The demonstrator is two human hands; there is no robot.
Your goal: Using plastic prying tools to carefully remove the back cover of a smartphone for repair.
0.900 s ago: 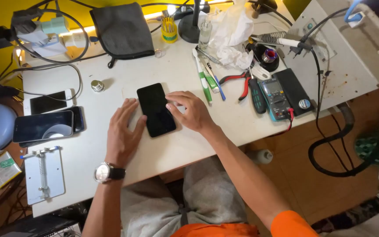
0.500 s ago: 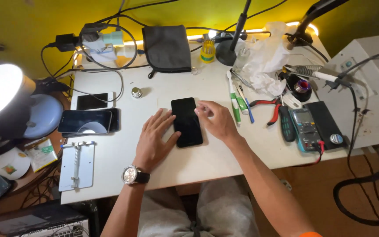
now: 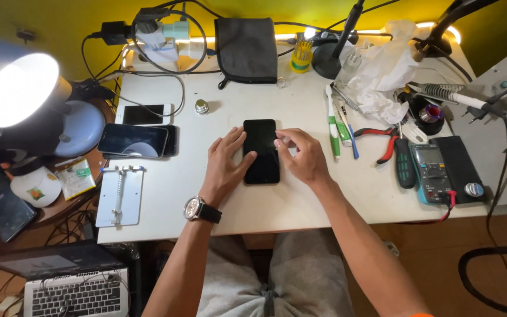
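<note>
Item: black smartphone [image 3: 261, 151], screen up, flat at counter [image 3: 300, 199] centre. Left hand [image 3: 225, 164]: open, fingers laid on phone's L edge, steadying it. Right hand [image 3: 301, 157]: fingertips pinched at R edge, poss. holding sth small, can't tell. Pliers [image 3: 382, 141] & multimeter [image 3: 435, 170] within reach, R side.

Black phone [image 3: 261, 151], white table [image 3: 300, 202]
</note>
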